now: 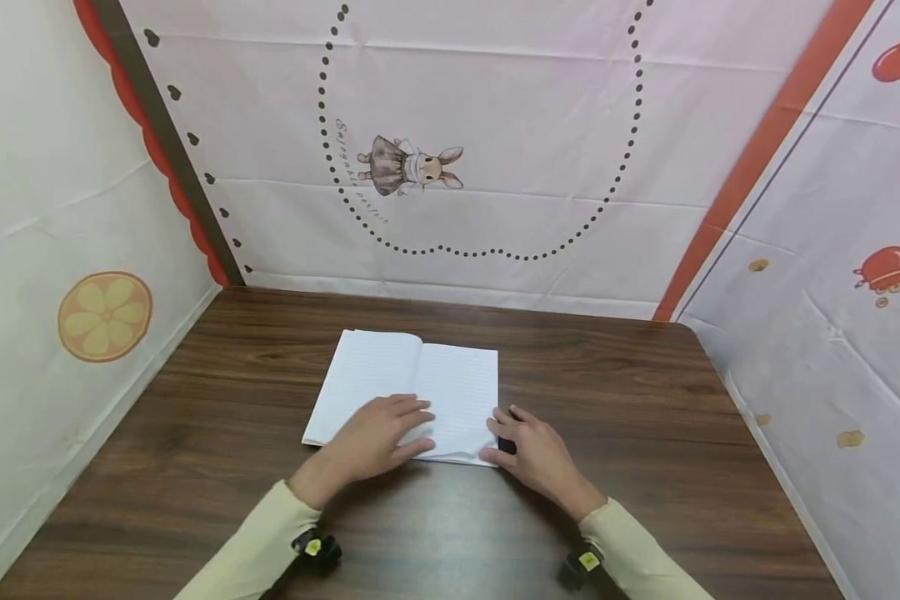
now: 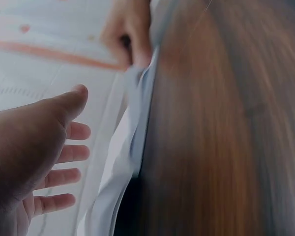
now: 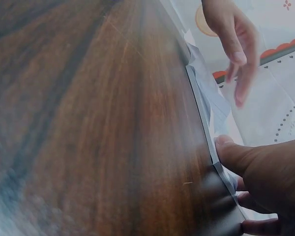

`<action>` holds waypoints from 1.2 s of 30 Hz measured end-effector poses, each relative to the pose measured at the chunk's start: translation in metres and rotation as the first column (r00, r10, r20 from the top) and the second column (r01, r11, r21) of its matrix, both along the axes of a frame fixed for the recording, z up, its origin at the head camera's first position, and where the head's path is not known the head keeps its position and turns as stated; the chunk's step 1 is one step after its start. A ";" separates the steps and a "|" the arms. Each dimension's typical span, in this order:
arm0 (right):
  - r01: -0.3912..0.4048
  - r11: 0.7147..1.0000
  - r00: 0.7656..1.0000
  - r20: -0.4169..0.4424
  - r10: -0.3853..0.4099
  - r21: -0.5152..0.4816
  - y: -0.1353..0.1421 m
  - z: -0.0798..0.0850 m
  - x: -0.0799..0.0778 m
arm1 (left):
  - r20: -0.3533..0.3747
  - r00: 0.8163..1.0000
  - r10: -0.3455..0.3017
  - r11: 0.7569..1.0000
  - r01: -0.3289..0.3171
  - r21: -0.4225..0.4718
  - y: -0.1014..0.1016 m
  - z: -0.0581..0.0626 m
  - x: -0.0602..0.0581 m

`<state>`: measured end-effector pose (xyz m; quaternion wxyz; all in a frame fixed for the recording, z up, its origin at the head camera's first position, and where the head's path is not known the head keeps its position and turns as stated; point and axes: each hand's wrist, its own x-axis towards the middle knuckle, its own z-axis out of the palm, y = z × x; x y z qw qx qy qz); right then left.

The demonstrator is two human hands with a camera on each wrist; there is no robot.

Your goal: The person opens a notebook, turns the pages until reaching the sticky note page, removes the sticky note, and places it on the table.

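An open notebook with white lined pages lies on the brown wooden table. My left hand is over its lower middle, fingers and thumb extended. In the left wrist view, that hand appears above the pages with spread fingers and nothing in its grasp. At the lower right corner, my right hand grips the notebook, thumb on the page and fingers along the right side. The right wrist view has the right thumb on the lower page edge, where the paper is creased and lifted.
Around the notebook stretches the wooden tabletop. White printed cloth walls in the back and both sides. A small camera is strapped to each wrist, below the cream sleeves.
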<state>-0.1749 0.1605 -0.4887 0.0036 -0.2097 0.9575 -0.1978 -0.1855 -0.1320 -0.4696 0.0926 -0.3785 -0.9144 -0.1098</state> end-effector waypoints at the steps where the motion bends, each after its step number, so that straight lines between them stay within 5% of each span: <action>1: -0.001 1.000 1.000 -0.001 0.001 0.002 0.000 0.000 0.000 | 0.003 1.000 -0.014 1.000 0.014 -0.024 0.008 0.000 0.000; 10: -0.003 1.000 1.000 -0.004 0.003 0.012 0.000 -0.001 0.000 | -0.032 0.993 -0.110 0.983 0.104 -0.153 0.061 -0.006 -0.003; 21: -0.015 1.000 1.000 -0.016 0.015 0.020 0.000 -0.002 0.000 | -0.102 0.983 -0.155 0.967 0.130 -0.221 0.065 -0.006 -0.011; 29: -0.015 1.000 1.000 -0.022 0.015 0.016 0.002 -0.002 0.000 | -0.148 0.981 -0.121 0.964 0.081 -0.252 0.073 -0.008 -0.006; 36: -0.010 1.000 0.999 -0.045 0.009 -0.017 0.002 -0.003 0.000 | -0.256 0.966 -0.023 0.993 -0.008 -0.119 0.076 -0.012 -0.008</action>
